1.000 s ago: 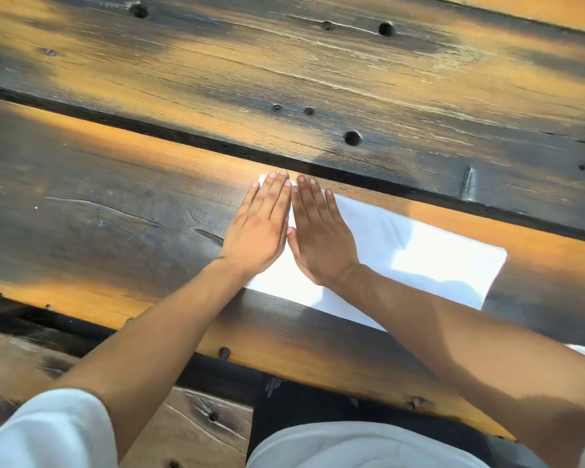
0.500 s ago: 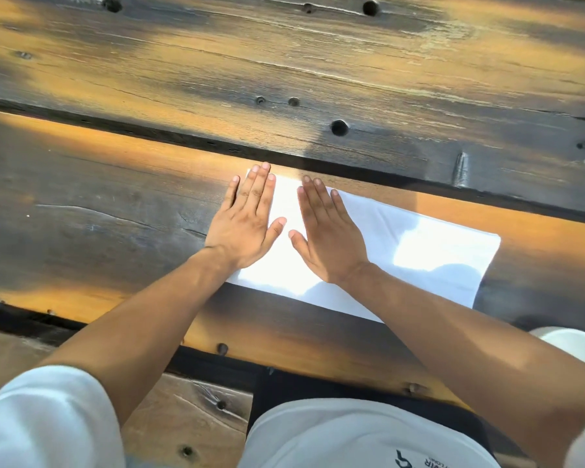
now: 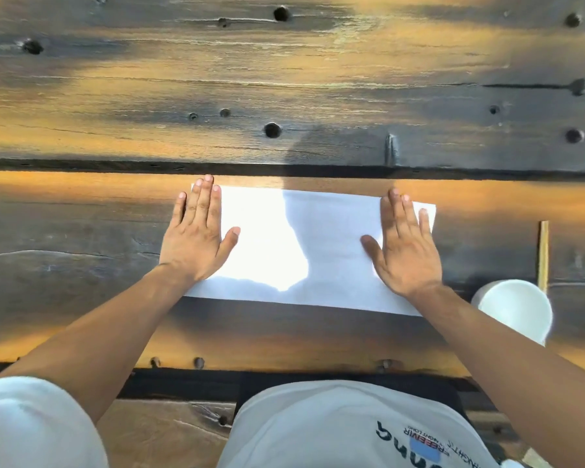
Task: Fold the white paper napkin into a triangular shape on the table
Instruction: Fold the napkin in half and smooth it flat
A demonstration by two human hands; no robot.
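The white paper napkin lies flat as a long rectangle on the near plank of the dark wooden table. My left hand rests palm down on its left end, fingers together and pointing away from me. Across the napkin, my right hand presses flat on the right end, thumb spread inward. Neither hand grips anything. Part of the napkin glares in sunlight, and my shadow covers the rest.
A white cup stands at the right, close to my right forearm. A thin wooden stick lies beyond it. A dark gap between planks runs just past the napkin's far edge. The table's near edge is close to my body.
Both hands were side by side at the napkin's left end. My right hand has slid along it to the right end, and the left stays at the left end. The view has shifted.
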